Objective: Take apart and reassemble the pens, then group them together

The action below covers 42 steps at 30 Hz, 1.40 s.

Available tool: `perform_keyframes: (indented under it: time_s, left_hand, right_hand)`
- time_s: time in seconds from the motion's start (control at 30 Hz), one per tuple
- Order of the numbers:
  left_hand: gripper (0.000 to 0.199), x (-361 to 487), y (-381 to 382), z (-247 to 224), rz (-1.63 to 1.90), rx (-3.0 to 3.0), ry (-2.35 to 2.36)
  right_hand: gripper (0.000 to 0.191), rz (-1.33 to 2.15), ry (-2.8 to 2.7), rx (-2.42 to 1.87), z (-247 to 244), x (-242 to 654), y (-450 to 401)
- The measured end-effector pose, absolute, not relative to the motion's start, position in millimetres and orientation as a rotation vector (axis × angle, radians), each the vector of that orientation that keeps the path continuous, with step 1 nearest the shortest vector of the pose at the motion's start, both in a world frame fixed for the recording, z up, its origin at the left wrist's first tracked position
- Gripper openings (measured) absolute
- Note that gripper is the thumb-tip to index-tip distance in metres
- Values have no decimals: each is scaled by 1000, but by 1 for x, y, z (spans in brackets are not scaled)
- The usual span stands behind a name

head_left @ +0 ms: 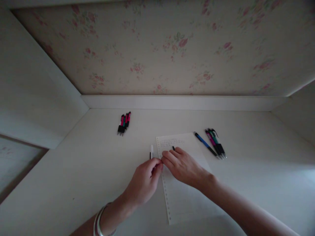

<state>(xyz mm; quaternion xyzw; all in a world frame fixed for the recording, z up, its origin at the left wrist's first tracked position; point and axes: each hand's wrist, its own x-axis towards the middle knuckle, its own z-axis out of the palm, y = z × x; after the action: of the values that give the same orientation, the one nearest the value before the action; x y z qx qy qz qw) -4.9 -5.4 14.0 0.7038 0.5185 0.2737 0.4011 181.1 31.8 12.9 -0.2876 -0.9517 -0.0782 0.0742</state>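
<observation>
My left hand (145, 180) is closed in a pinch, its thumb and finger meeting the fingertips of my right hand (180, 164) over the left edge of a sheet of paper (182, 206). Whatever lies between the fingertips is too small and hidden to name. My right hand is closed too, fingers bent together. A short black end (173, 148) shows just beyond its knuckles; whether that hand grips it I cannot tell. Right beyond my left hand are a slim white piece (152, 150) and a thin black piece (150, 155), partly hidden by the hand.
Several pink, green and black pens (124, 123) lie grouped at the back left of the white desk (93, 170). A blue pen (205, 144) rests right of the paper, beside several purple, green and black pens (215, 142). Floral-papered wall (172, 65) rises behind.
</observation>
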Motion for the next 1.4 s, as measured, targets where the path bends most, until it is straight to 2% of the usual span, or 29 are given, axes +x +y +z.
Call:
perform_keyframes:
  time_s: [0.13,0.23,0.3,0.4,0.47,0.53,0.7,0.9,1.13,1.4]
  left_hand:
    - [22,-7,-5,19,751,1769,1376]
    - [21,-11,-5,22,852,1790,1455]
    - [19,-12,-7,22,934,1810,1448]
    - [20,-10,-11,21,978,1798,1322]
    - [21,-7,-16,19,951,1757,1210]
    - [22,-2,-20,14,927,1687,1141]
    - [23,4,-23,-2,1095,1458,1154]
    - [25,3,-12,-7,1086,1148,1203]
    - [32,3,-8,-8,1047,1110,1183]
    - [27,2,-4,-4,1077,1032,1168]
  right_hand:
    - [13,-123,-2740,-889,7,185,31]
    - [17,108,-2507,-1083,5,189,20]
    - [25,392,-2280,-1224,5,189,9]
    - [38,1016,-1861,-1250,6,184,-6]
    - [34,1275,-1567,-1176,5,178,-11]
    - [28,1385,-1363,-1140,2,174,-11]
    - [23,1324,-1154,-1207,-1,175,-8]
    - [23,1283,-1120,-1243,-1,179,-7]
    - [26,1293,-1143,-1259,-2,177,-5]
    - [25,1310,-1106,-1286,-1,178,-3]
